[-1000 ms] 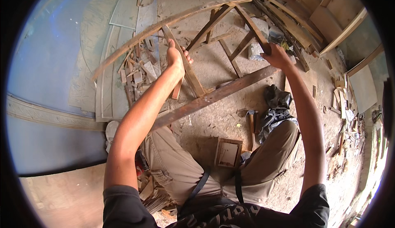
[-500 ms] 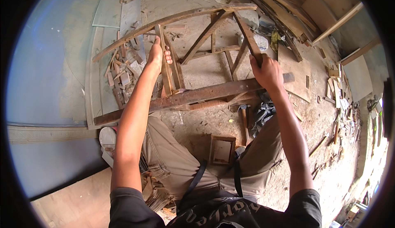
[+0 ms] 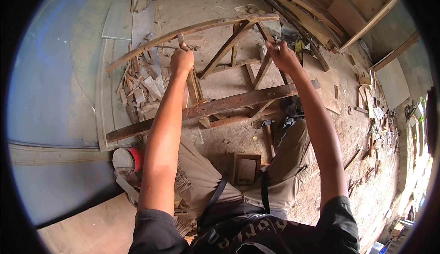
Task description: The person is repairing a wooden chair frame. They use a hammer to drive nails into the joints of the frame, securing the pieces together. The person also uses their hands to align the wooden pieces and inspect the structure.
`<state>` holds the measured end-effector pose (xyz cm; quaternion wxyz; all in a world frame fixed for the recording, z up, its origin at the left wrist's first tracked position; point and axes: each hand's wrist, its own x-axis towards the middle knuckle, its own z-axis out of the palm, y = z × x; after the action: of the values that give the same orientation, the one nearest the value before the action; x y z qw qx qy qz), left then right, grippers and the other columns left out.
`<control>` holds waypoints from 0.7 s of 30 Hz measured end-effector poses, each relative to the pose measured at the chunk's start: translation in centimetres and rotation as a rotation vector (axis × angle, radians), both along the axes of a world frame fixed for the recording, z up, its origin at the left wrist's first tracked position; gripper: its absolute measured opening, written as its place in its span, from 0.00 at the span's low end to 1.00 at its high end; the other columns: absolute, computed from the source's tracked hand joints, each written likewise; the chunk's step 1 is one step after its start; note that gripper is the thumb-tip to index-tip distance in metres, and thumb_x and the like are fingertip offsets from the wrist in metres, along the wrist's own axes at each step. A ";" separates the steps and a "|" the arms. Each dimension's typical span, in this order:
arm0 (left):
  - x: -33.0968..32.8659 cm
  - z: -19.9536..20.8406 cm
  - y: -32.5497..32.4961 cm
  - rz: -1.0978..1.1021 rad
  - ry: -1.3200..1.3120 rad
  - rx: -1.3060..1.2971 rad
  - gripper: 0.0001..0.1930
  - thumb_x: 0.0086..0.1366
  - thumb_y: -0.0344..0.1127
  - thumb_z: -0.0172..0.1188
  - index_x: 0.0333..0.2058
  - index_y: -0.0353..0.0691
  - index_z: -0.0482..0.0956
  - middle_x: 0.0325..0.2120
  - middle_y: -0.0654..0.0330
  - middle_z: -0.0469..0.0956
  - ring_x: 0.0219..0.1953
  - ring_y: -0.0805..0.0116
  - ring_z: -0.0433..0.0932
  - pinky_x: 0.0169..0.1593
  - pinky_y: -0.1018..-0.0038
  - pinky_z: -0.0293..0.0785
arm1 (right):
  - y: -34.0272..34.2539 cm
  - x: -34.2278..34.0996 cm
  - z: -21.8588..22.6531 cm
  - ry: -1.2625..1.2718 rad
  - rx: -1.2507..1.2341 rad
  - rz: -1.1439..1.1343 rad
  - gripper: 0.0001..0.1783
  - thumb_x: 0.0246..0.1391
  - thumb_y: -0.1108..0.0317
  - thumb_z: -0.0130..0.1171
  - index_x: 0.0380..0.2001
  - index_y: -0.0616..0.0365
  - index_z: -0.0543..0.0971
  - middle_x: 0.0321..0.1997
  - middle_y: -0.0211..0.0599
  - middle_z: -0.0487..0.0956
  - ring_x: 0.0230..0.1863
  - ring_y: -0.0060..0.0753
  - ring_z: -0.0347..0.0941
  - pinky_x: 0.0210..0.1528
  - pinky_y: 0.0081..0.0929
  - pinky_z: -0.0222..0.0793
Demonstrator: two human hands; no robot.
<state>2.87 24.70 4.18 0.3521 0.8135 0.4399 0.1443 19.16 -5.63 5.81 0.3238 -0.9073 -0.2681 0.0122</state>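
A large wooden frame [image 3: 238,99] stands in front of me, made of a thick dark beam nearest me, a thinner top rail [image 3: 206,24] and slanting braces [image 3: 225,50] between them. My left hand [image 3: 182,61] is closed round the short upright near the rail's left part, the knuckles facing up. On the right, my right hand [image 3: 283,57] grips the brace just below the rail's right end. Both palms are hidden, and the fingers show only in part.
Wood offcuts [image 3: 137,87] are heaped on the left beside a blue panel [image 3: 55,71]. Between my legs lie a small wooden box [image 3: 246,169] and a hammer [image 3: 269,137]. A red can [image 3: 130,159] stands by my left arm. Planks [image 3: 316,13] lie at the back right.
My right hand has slid up its brace toward the top rail. The left hand has turned from a sideways hold to one from above. In the picture, the top rail sits slightly lower.
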 end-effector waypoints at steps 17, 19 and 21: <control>1.7 2.3 -0.2 0.055 -0.031 -0.145 0.31 0.73 0.51 0.33 0.38 0.22 0.73 0.26 0.41 0.79 0.18 0.54 0.80 0.26 0.64 0.77 | 3.8 3.7 1.3 0.096 -0.141 -0.011 0.35 0.63 0.42 0.41 0.38 0.70 0.76 0.39 0.70 0.77 0.48 0.69 0.72 0.54 0.51 0.66; 1.3 2.2 -0.1 0.050 -0.028 -0.155 0.33 0.73 0.52 0.32 0.38 0.21 0.73 0.25 0.44 0.79 0.17 0.55 0.79 0.27 0.65 0.77 | 4.2 3.6 1.2 0.113 -0.139 -0.017 0.35 0.63 0.42 0.40 0.40 0.70 0.76 0.40 0.69 0.77 0.49 0.69 0.71 0.55 0.51 0.65; 1.1 2.2 -0.4 0.062 -0.023 -0.172 0.32 0.73 0.52 0.32 0.38 0.22 0.73 0.24 0.45 0.79 0.17 0.56 0.79 0.27 0.64 0.77 | 3.8 4.0 -0.4 0.067 -0.107 -0.056 0.35 0.63 0.41 0.40 0.42 0.70 0.76 0.41 0.69 0.77 0.50 0.68 0.71 0.55 0.51 0.64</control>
<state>4.01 24.28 6.41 0.4211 0.7645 0.4715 0.1261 23.19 -1.86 5.38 0.2839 -0.9295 -0.2305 0.0475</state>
